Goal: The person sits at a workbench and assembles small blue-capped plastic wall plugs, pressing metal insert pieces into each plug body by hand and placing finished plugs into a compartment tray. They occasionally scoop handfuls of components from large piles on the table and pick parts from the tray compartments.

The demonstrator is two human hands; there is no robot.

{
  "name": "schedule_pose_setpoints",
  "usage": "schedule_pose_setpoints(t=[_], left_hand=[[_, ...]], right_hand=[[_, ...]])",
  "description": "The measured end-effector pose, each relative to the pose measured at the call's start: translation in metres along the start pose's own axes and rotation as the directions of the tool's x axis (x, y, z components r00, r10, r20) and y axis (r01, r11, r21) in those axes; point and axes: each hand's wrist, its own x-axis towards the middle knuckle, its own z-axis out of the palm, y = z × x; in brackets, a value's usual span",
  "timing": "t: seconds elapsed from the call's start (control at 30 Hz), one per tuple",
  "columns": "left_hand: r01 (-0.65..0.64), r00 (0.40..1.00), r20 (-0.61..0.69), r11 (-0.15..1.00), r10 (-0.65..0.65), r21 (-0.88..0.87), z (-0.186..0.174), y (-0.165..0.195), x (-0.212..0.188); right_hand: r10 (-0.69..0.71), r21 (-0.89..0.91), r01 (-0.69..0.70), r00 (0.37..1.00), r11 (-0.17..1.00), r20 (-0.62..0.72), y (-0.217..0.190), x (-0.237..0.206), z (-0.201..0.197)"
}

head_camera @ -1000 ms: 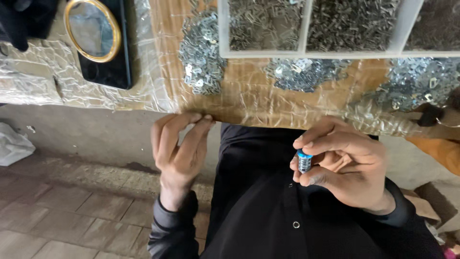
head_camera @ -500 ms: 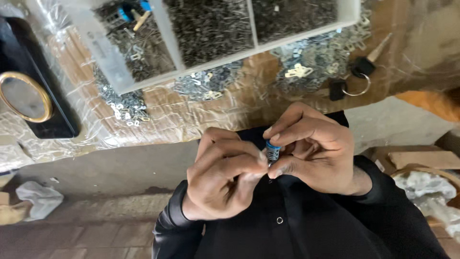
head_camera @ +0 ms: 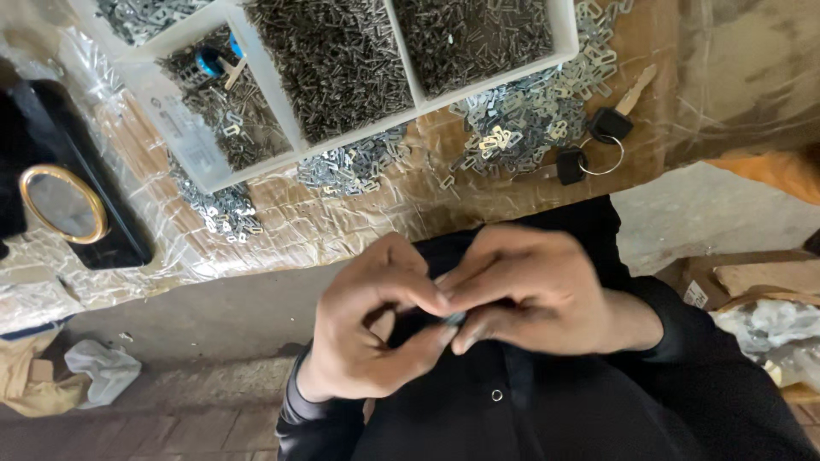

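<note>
a brown worktable (head_camera: 342,226) wrapped in clear plastic carries a white compartment tray (head_camera: 192,158) of small metal parts, loose flat silver pieces (head_camera: 512,119) (scattered in heaps), black-headed keys (head_camera: 598,141) and an oval gold-rimmed mirror (head_camera: 64,203).

White divided tray (head_camera: 184,141), loose metal plates (head_camera: 521,115), keys (head_camera: 598,141), oval mirror (head_camera: 64,205).

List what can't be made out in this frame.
Head view:
- Small part pinched between left hand and right hand: hidden by fingertips, motion-blurred.
- Pieces in the white divided tray: too small to identify; tray cut by top edge.
- Keys: blades unclear.
- Crumpled plastic: cut by right edge.
</note>
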Motion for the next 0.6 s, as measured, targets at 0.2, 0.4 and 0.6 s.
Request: schedule_pose_setpoints(t=[0.2,0.4,0.6], left_hand=[[0.013,0.999,-0.042,0.943,-0.029,-0.333,0.008,-0.033,-0.005],[-0.312,0.930,-0.007,0.802,0.366,0.510,0.031,0.005,0.044],[-0.250,0.882,0.060,0.356,0.468,0.901,0.056,0.018,0.089]], right_hand=[[-0.344,-0.518,0.391,0.920,0.761,0.189,-0.035,0.029,-0.001],[-0.352,-0.681,0.077,0.895,0.729,-0.275,-0.017,-0.019,-0.043],[-0.357,-0.641,-0.050,0.796,0.766,-0.489,-0.013,-0.059,-0.067]])
